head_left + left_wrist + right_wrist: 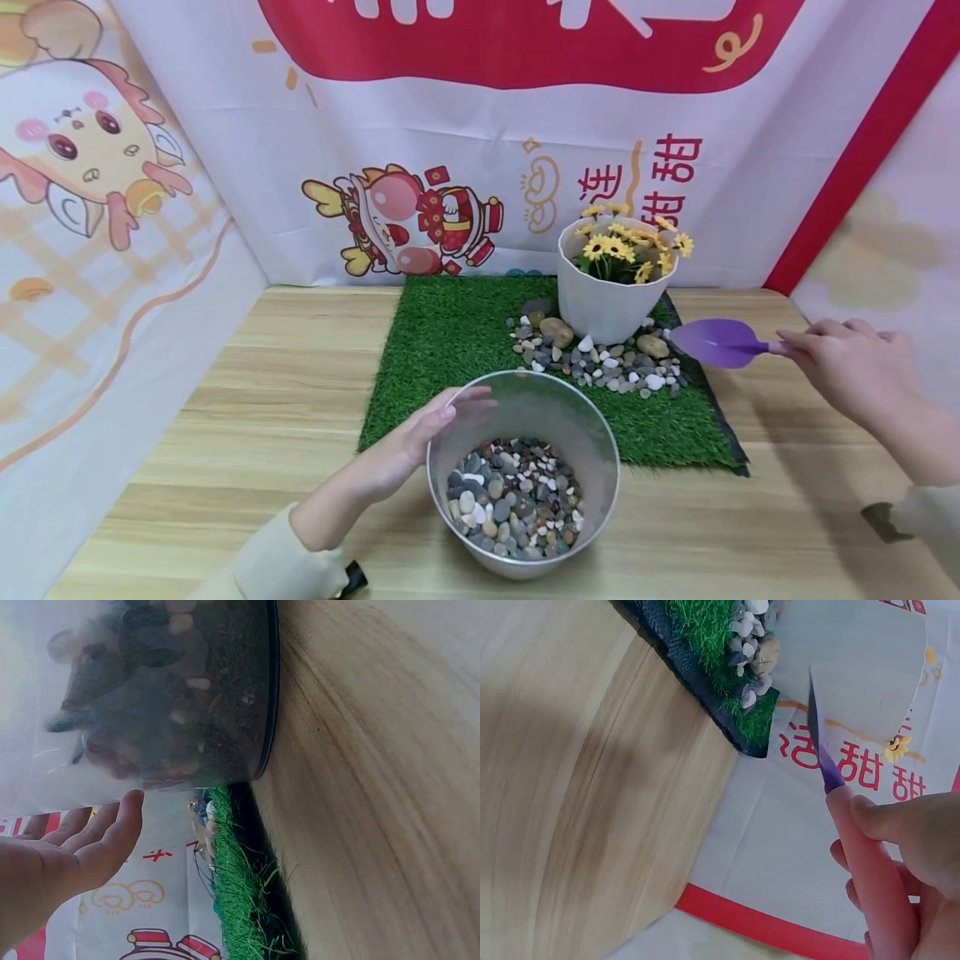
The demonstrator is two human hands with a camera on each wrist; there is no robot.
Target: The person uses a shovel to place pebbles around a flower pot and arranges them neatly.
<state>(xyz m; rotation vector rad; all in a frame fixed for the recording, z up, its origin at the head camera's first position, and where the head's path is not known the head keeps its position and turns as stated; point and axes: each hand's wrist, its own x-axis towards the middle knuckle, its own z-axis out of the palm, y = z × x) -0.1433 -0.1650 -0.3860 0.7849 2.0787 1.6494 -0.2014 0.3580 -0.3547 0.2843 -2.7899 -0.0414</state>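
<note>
My right hand (862,367) grips the pink handle (870,877) of a small trowel with a purple blade (718,342). In the head view the blade points left, overlapping the mat's right edge near the pebbles. My left hand (408,433) rests against the left side of a clear bucket (600,433), fingers extended along its wall. Pebbles (517,500) of grey, white and brown cover the bucket's bottom. In the left wrist view, the left fingers (112,832) lie along the bucket's wall (150,697).
A white flowerpot (607,296) with yellow flowers (618,248) stands on a green turf mat (442,333). Loose stones (600,367) lie around its base. The wooden table (285,400) backs onto a printed cloth (465,117).
</note>
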